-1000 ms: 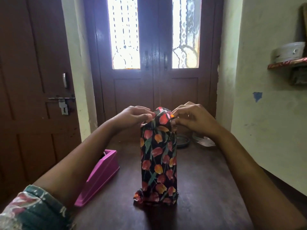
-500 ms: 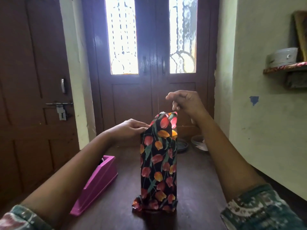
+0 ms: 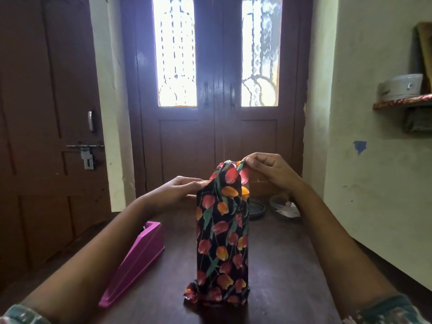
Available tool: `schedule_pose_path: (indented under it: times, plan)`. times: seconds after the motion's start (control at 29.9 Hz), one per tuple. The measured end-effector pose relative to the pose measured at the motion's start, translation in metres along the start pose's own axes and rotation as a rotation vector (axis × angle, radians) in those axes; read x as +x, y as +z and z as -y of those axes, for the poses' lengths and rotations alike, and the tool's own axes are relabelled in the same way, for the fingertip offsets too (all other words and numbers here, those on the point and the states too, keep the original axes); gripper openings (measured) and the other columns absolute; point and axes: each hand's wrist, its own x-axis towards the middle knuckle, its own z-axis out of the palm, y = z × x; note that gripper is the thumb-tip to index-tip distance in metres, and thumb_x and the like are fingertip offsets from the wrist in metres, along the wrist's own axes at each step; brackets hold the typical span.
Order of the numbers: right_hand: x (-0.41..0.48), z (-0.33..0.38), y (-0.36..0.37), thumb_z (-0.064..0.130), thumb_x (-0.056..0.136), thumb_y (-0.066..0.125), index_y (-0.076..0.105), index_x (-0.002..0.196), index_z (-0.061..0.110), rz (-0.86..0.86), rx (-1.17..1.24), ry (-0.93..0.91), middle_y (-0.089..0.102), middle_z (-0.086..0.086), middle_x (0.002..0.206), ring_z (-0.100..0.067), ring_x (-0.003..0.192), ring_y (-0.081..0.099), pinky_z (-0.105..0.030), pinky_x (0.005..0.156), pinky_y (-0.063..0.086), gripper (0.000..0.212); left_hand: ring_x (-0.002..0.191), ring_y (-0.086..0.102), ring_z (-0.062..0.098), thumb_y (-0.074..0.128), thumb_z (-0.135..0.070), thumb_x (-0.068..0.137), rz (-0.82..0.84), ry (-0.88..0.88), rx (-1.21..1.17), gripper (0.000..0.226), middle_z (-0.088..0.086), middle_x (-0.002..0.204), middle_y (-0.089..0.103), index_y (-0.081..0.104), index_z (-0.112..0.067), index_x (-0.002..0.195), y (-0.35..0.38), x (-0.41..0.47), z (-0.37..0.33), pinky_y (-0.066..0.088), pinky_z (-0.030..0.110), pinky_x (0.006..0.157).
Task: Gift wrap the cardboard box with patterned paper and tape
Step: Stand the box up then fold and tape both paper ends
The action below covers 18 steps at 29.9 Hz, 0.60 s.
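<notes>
A tall box wrapped in black paper with red and orange tulips stands upright in the middle of the dark wooden table. Its paper is crumpled at the foot and rises to a loose pointed flap at the top. My left hand rests against the upper left side of the box, fingers fairly straight and pressing the paper. My right hand pinches the top flap of paper between thumb and fingers, up at the right of the peak. The cardboard itself is hidden under the paper.
A pink tape dispenser lies on the table to the left of the box. Behind the box sit a dark round dish and a shallow bowl with scraps. A wall runs along the right, with a shelf above.
My right hand left the top of the box, lifted up, then came back down and took hold of the top flap. My left hand stayed at the upper left side.
</notes>
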Motion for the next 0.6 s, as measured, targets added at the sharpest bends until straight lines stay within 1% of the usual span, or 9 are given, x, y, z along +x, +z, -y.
schedule_pose_path:
  times: [0.07, 0.17, 0.2, 0.27, 0.33, 0.37, 0.47, 0.53, 0.6]
  plan:
    - [0.003, 0.004, 0.003, 0.02, 0.094, 0.047, 0.065, 0.081, 0.018, 0.026, 0.045, 0.028, 0.065, 0.008, 0.075, 0.0, 0.07, 0.061, -0.013, 0.068, 0.05, 0.022, 0.107, 0.063, 0.022, 0.053, -0.058, 0.073, -0.011, -0.013, 0.011, 0.058, 0.001, 0.107, 0.07, 0.067, -0.016, 0.111, -0.001, 0.0, -0.001, 0.045, 0.044, 0.099]
    - [0.01, 0.009, 0.009, 0.024, 0.095, 0.046, 0.06, 0.072, 0.016, 0.033, 0.065, 0.092, 0.061, 0.008, 0.07, -0.003, 0.07, 0.059, -0.022, 0.077, 0.048, 0.028, 0.105, 0.063, 0.02, 0.053, -0.061, 0.071, -0.019, -0.023, 0.056, 0.062, 0.001, 0.106, 0.07, 0.067, -0.016, 0.111, -0.001, 0.001, -0.006, 0.045, 0.043, 0.099]
    - [0.013, 0.01, 0.013, 0.026, 0.092, 0.046, 0.058, 0.069, 0.017, -0.016, 0.065, 0.102, 0.059, 0.007, 0.07, -0.005, 0.073, 0.057, -0.026, 0.08, 0.046, 0.027, 0.105, 0.064, 0.019, 0.052, -0.061, 0.07, -0.021, -0.016, 0.068, 0.062, 0.0, 0.106, 0.07, 0.068, -0.017, 0.11, 0.0, 0.002, -0.007, 0.046, 0.042, 0.099]
    - [0.017, 0.014, 0.02, 0.022, 0.091, 0.044, 0.055, 0.068, 0.017, -0.194, 0.147, 0.14, 0.056, 0.004, 0.074, -0.011, 0.078, 0.053, -0.031, 0.082, 0.043, 0.027, 0.104, 0.064, 0.019, 0.053, -0.06, 0.073, -0.015, -0.001, 0.065, 0.057, 0.001, 0.106, 0.07, 0.069, -0.019, 0.109, 0.001, 0.002, -0.009, 0.047, 0.041, 0.098]
    - [0.017, 0.023, 0.023, 0.017, 0.094, 0.043, 0.055, 0.068, 0.017, -0.332, 0.189, 0.085, 0.056, 0.004, 0.076, -0.012, 0.08, 0.053, -0.032, 0.083, 0.043, 0.028, 0.103, 0.065, 0.02, 0.054, -0.055, 0.078, -0.014, -0.007, 0.042, 0.048, 0.001, 0.105, 0.07, 0.069, -0.02, 0.108, 0.003, 0.0, -0.009, 0.048, 0.041, 0.096]
    - [0.015, 0.027, 0.021, 0.019, 0.093, 0.046, 0.057, 0.069, 0.018, -0.309, 0.132, 0.022, 0.059, 0.005, 0.077, -0.01, 0.08, 0.055, -0.028, 0.08, 0.045, 0.026, 0.103, 0.065, 0.02, 0.053, -0.051, 0.081, -0.017, -0.01, 0.031, 0.045, 0.001, 0.105, 0.07, 0.069, -0.019, 0.109, 0.002, -0.001, -0.008, 0.048, 0.04, 0.095]
    - [0.004, 0.038, 0.015, 0.027, 0.085, 0.058, 0.065, 0.077, 0.02, -0.031, -0.001, -0.095, 0.065, 0.014, 0.078, -0.001, 0.077, 0.061, -0.013, 0.07, 0.048, 0.012, 0.103, 0.065, 0.018, 0.053, -0.051, 0.08, -0.022, -0.014, 0.014, 0.047, 0.0, 0.107, 0.07, 0.068, -0.018, 0.11, 0.002, -0.002, -0.007, 0.049, 0.036, 0.093]
    - [-0.003, 0.036, 0.011, 0.016, 0.082, 0.067, 0.066, 0.084, 0.017, 0.071, 0.019, -0.115, 0.067, 0.016, 0.078, 0.0, 0.077, 0.063, -0.011, 0.067, 0.048, 0.002, 0.103, 0.065, 0.017, 0.055, -0.056, 0.076, -0.022, -0.011, 0.011, 0.049, -0.001, 0.106, 0.07, 0.069, -0.021, 0.108, 0.002, -0.001, -0.007, 0.05, 0.035, 0.092]
    - [-0.006, 0.032, 0.009, 0.008, 0.08, 0.068, 0.068, 0.086, 0.016, 0.065, 0.007, -0.137, 0.069, 0.015, 0.079, -0.003, 0.08, 0.065, -0.014, 0.07, 0.05, 0.01, 0.102, 0.065, 0.016, 0.055, -0.055, 0.077, -0.024, -0.011, -0.002, 0.045, -0.002, 0.104, 0.071, 0.07, -0.023, 0.105, 0.004, -0.001, -0.006, 0.05, 0.033, 0.089]
